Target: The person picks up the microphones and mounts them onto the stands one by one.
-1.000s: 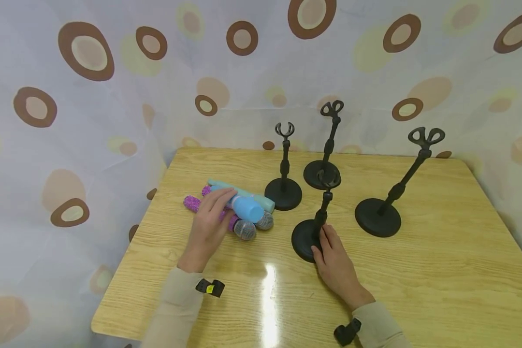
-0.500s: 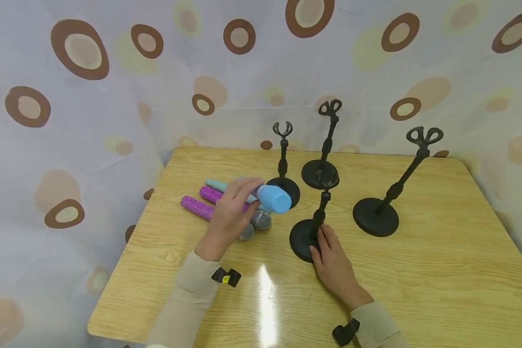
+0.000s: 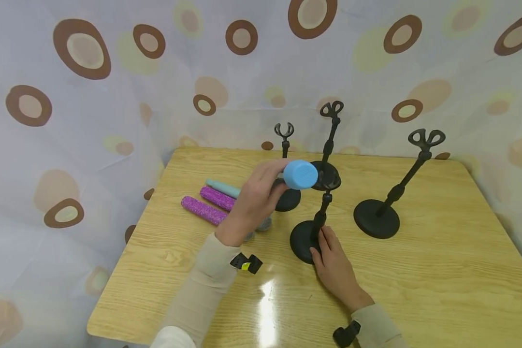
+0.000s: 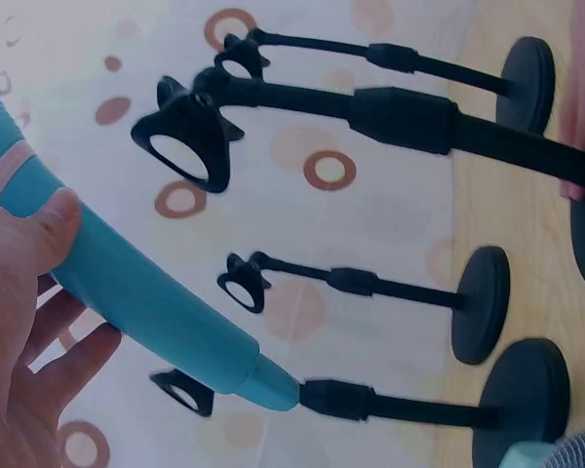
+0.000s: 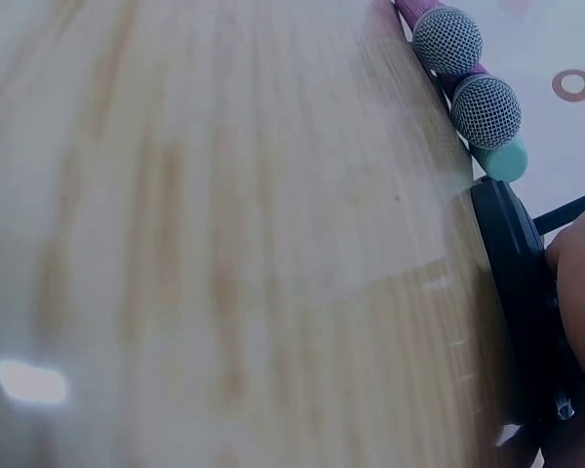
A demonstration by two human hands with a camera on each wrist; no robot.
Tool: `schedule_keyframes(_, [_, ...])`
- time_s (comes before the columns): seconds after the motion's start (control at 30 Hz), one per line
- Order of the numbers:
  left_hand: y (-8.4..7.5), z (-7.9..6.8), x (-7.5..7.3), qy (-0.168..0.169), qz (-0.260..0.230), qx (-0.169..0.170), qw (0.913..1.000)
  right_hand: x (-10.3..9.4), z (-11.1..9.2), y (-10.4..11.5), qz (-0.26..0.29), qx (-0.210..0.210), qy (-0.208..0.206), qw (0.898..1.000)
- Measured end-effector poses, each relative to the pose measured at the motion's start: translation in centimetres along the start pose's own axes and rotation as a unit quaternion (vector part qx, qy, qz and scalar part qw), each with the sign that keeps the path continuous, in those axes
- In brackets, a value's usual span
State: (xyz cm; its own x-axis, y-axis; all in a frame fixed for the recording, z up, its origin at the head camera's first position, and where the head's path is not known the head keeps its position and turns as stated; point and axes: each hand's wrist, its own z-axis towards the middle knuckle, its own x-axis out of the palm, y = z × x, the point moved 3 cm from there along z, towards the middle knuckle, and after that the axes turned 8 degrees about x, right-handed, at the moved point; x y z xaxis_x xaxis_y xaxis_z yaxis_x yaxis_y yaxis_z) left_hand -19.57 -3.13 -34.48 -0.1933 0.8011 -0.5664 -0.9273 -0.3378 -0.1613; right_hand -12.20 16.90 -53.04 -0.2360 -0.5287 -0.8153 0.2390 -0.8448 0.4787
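A: What did the left hand (image 3: 254, 198) have hold of?

B: A blue microphone (image 3: 301, 175). The thumb pressed one side of its body and the fingers closed round the other. It was raised above the surface (image 3: 443, 295), tilted, with its rounded end toward the head camera.

A: Whereabouts over the surface?

B: Toward the back edge, about midway between the left and right edges as the head view showed it. In the left wrist view its tapered end overlapped a stand's pole, and I couldn't tell whether they touched.

A: And the right hand (image 3: 336, 268)?

B: Its thumb and fingers touched the base of the near stand (image 3: 302, 241), the one closest to the front edge. I couldn't tell whether they curled round it.

A: What else was there?

B: Two purple microphones (image 3: 203, 210) and a teal microphone (image 3: 223, 187) lay together toward the left edge, partly behind the left hand and wrist. The left stand (image 3: 288, 202) was partly covered too. The back stand (image 3: 329, 146) stood near the back edge, the right stand (image 3: 377, 219) nearer the right edge.
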Motion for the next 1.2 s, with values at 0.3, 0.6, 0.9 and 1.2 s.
schedule_keyframes(0.3, [-1.9, 4.0, 1.9, 0.046, -0.025, 0.042, 0.9977, 0.1, -0.1, -0.2, 0.003, -0.012, -0.008, 1.000])
schedule_keyframes(0.6, [-2.7, 5.2, 3.6, 0.113, -0.014, 0.071, 0.9910, 0.0, -0.4, -0.1, -0.016, -0.054, -0.056, 0.997])
schedule_keyframes(0.9, [-1.5, 5.0, 4.3, 0.131, -0.043, 0.024, 0.9901, -0.3, -0.1, -0.1, -0.005, -0.041, -0.046, 0.998])
schedule_keyframes(1.2, [-1.5, 5.3, 4.0, 0.169, -0.025, 0.043, 0.9844, -0.2, -0.2, 0.1, 0.003, -0.032, -0.038, 0.999])
